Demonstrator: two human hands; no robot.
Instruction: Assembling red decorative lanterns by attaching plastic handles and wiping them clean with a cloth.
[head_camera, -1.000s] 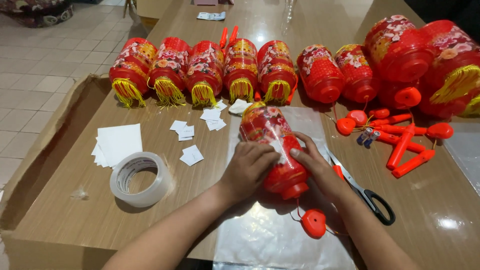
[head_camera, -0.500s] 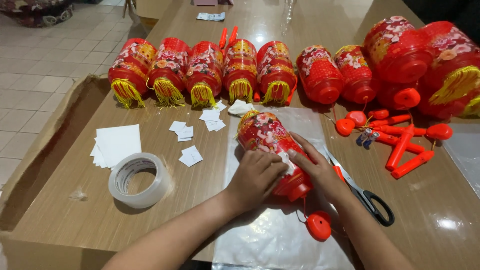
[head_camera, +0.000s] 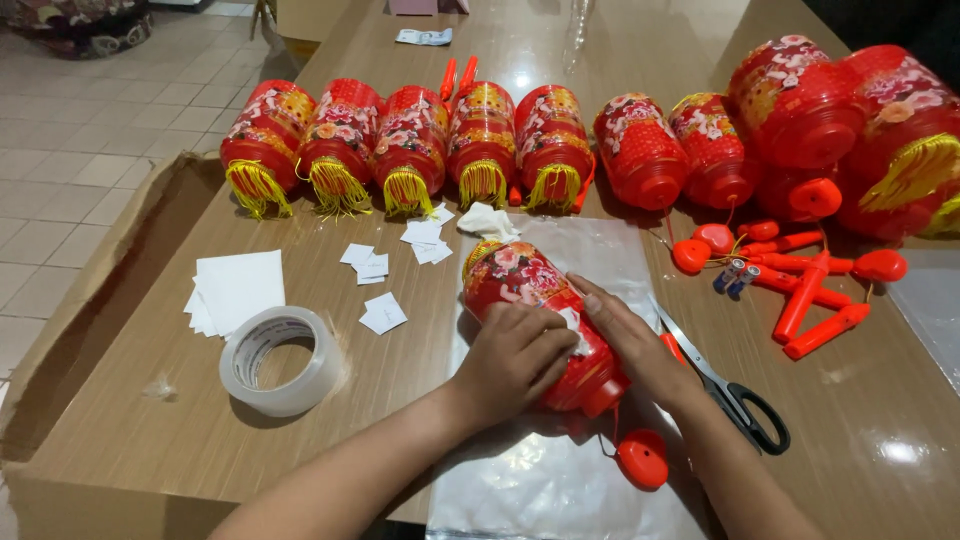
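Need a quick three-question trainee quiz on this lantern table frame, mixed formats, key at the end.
1. True or false: both hands rest on the red lantern lying on the clear plastic sheet.
2. What lies just right of the right hand? A) tape roll B) scissors C) paper stack
3. Fill in: the tape roll sits to the ___ of the left hand.

Key: 1 true; 2 B, the scissors; 3 left.
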